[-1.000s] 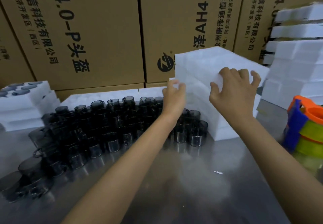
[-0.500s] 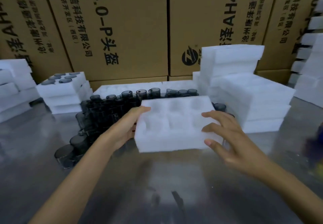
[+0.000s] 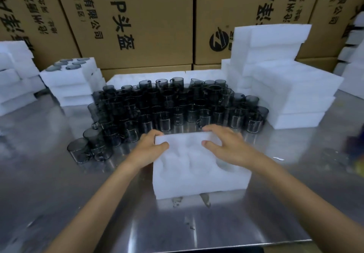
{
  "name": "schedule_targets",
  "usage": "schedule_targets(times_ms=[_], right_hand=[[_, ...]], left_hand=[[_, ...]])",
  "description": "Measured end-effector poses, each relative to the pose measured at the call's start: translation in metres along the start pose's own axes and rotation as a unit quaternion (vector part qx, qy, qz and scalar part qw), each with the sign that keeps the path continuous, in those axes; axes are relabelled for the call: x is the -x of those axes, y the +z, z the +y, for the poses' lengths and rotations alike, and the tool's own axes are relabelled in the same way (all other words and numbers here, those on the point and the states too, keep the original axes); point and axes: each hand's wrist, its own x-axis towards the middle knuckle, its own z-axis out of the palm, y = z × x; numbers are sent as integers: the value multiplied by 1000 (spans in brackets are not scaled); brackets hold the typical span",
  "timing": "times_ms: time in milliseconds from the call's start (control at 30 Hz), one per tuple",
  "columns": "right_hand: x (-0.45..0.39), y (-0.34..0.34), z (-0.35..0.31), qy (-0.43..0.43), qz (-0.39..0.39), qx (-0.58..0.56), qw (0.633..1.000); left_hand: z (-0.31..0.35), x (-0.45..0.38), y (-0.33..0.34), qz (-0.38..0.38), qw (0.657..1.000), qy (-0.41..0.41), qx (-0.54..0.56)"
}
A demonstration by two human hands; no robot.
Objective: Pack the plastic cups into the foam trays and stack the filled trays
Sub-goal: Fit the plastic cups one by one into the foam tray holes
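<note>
An empty white foam tray with round pockets sits on the steel table right in front of me. My left hand grips its far left corner, thumb on top. My right hand holds the far edge, fingers curled over it and thumb on the top face. Behind the tray stands a dense crowd of dark, clear plastic cups. A stack of filled trays with cup tops showing sits at the back left.
A tall pile of empty foam trays stands at the right. More foam blocks lie at the far left. Cardboard boxes wall off the back. The table's near edge is just below my forearms.
Both hands took a tray off the right-hand pile, carried it towards me over the cups and set it down on the table in front.
</note>
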Motion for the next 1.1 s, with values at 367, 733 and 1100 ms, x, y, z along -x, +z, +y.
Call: schedule_targets(times_ms=[367, 733, 1100], right_hand=[[-46, 14, 7, 55, 72, -57, 994], [-80, 22, 10, 50, 100, -118, 987], [-64, 18, 23, 87, 225, -385, 891]], left_hand=[[8, -31, 6, 140, 987, 78, 19], [3, -50, -34, 277, 937, 139, -160], [-11, -63, -51, 393, 885, 101, -227]])
